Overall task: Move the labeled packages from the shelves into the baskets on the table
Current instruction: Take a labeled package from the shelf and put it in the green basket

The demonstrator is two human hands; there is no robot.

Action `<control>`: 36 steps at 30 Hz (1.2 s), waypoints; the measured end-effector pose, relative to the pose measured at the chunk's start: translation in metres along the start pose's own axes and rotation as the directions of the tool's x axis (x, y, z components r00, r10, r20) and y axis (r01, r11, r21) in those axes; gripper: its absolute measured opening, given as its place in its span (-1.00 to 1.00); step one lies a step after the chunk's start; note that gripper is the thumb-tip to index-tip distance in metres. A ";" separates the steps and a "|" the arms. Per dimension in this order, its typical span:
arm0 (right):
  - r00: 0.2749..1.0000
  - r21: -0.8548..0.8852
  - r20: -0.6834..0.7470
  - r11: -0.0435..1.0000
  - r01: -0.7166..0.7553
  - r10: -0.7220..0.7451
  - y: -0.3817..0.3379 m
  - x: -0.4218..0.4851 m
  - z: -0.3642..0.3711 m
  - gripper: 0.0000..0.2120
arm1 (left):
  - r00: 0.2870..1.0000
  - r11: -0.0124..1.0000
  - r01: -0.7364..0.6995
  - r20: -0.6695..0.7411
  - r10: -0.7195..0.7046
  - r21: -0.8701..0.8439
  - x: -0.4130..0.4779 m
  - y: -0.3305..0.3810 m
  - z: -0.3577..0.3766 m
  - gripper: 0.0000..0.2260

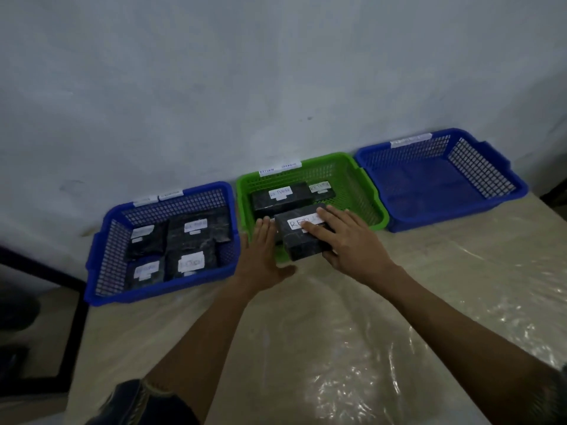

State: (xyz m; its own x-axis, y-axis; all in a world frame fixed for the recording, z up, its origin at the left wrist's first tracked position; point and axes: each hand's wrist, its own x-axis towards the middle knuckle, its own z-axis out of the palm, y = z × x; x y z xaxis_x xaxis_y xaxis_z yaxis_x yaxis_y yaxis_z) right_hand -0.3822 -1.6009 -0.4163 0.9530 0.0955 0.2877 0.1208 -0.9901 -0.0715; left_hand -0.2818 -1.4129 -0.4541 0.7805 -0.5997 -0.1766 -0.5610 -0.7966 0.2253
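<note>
A black, box-shaped package with a white label is held over the front rim of the green basket, tilted. The right hand is laid across its top and right side, fingers spread and closed on it. The left hand is kept flat and open just beside its left edge. Two more packages lie behind it. Meshed plastic walls bound each basket. The left blue basket is nearly filled; the right blue basket offers open room. The counter is covered in glossy wrinkled film.
</note>
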 end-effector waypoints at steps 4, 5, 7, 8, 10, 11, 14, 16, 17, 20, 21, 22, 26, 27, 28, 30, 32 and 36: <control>0.998 0.042 0.059 0.999 -0.008 0.006 0.035 0.010 0.020 -0.26 | 1.000 1.000 0.006 0.003 -0.006 -0.020 0.017 0.017 0.021 0.00; 0.997 0.039 0.078 0.999 -0.012 0.009 0.044 0.012 0.026 -0.26 | 1.000 1.000 0.014 -0.009 -0.014 -0.021 0.019 0.020 0.027 -0.02; 0.992 0.043 0.122 0.999 -0.027 0.022 0.060 0.016 0.037 -0.25 | 0.999 1.000 0.018 -0.030 -0.017 0.005 0.024 0.022 0.037 -0.07; 0.989 0.057 0.142 0.997 -0.044 0.036 0.067 0.018 0.042 -0.26 | 0.999 1.000 0.015 -0.029 -0.014 0.026 0.026 0.021 0.041 -0.09; 0.981 0.104 0.178 0.990 -0.097 0.078 0.081 0.023 0.050 -0.28 | 1.000 0.999 0.027 -0.016 -0.026 0.045 0.029 0.019 0.048 -0.10; 0.976 0.127 0.193 0.984 -0.122 0.097 0.086 0.027 0.055 -0.29 | 0.999 0.998 0.044 -0.016 -0.044 0.036 0.031 0.019 0.050 -0.10; 0.965 0.147 0.228 0.976 -0.164 0.128 0.100 0.036 0.068 -0.32 | 0.996 0.997 0.077 -0.054 -0.077 -0.005 0.036 0.021 0.051 -0.09; 0.956 0.145 0.262 0.974 -0.172 0.130 0.105 0.043 0.077 -0.33 | 0.994 0.996 0.087 -0.063 -0.087 0.002 0.041 0.020 0.051 -0.06; 0.951 0.137 0.280 0.975 -0.175 0.131 0.107 0.046 0.082 -0.34 | 0.995 0.996 0.086 -0.055 -0.085 0.015 0.043 0.019 0.052 -0.06; 0.939 0.102 0.317 0.980 -0.173 0.133 0.108 0.054 0.094 -0.37 | 0.996 0.996 0.082 -0.033 -0.080 0.045 0.046 0.015 0.054 -0.07; 0.935 0.086 0.330 0.982 -0.170 0.133 0.108 0.056 0.097 -0.38 | 0.996 0.995 0.083 -0.033 -0.082 0.049 0.045 0.015 0.054 -0.08; 0.927 0.070 0.348 0.983 -0.170 0.136 0.107 0.058 0.100 -0.38 | 0.996 0.995 0.084 -0.033 -0.083 0.051 0.045 0.015 0.054 -0.09; 0.891 0.025 0.429 0.984 -0.175 0.148 0.108 0.062 0.102 -0.35 | 0.995 0.994 0.094 -0.035 -0.092 0.060 0.046 0.018 0.054 -0.11; 0.881 0.017 0.450 0.985 -0.172 0.146 0.109 0.063 0.101 -0.33 | 0.995 0.993 0.097 -0.038 -0.094 0.062 0.046 0.018 0.054 -0.10; 0.867 0.010 0.477 0.985 -0.170 0.145 0.111 0.064 0.100 -0.32 | 0.995 0.993 0.099 -0.040 -0.097 0.063 0.047 0.018 0.054 -0.10; 0.830 0.023 0.537 0.981 -0.191 0.149 0.114 0.066 0.098 -0.30 | 0.994 0.993 0.101 -0.046 -0.098 0.067 0.047 0.018 0.053 -0.09; 0.797 0.081 0.588 0.970 -0.229 0.139 0.115 0.067 0.097 -0.29 | 0.994 0.993 0.102 -0.043 -0.099 0.068 0.046 0.018 0.053 -0.07; 0.786 0.209 0.602 0.923 -0.324 0.139 0.113 0.067 0.102 -0.41 | 0.994 0.993 0.102 -0.034 -0.100 0.065 0.046 0.019 0.053 -0.06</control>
State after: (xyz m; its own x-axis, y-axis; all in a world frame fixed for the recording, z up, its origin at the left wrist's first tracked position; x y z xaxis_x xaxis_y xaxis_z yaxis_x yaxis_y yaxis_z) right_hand -0.2768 -1.6960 -0.5026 0.9332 -0.0009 -0.3593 -0.1391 -0.9229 -0.3590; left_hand -0.2707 -1.4596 -0.5087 0.8418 -0.5138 -0.1657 -0.4949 -0.8570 0.1433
